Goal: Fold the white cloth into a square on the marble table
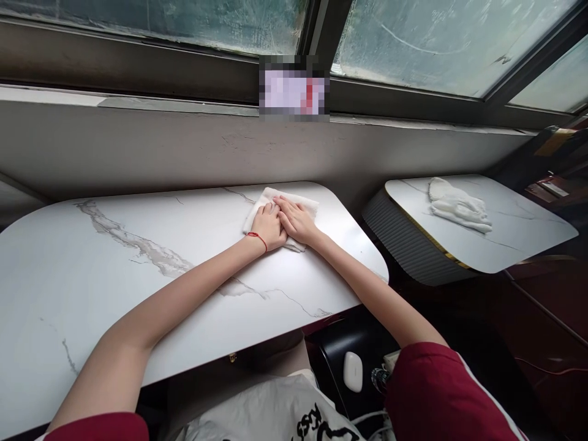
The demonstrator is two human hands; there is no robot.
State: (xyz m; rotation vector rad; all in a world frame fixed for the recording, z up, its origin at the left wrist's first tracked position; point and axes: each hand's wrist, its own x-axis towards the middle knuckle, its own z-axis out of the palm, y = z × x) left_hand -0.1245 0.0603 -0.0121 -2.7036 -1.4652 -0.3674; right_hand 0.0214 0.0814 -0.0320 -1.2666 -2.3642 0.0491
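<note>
Resting on a white cloth (257,207) near the marble-patterned tabletop's (114,269) far right corner: both hands, touching. Right hand (297,222) lies flat, fingers extended, partly over the left hand (271,228). The left's fingers are bent; whether they pinch fabric cannot be told. Right of the tabletop, a smaller table (500,254) bears a crumpled white cloth (459,207).

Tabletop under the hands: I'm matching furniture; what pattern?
White tabletop with greyish marble-like veins, best in the head view.
</note>
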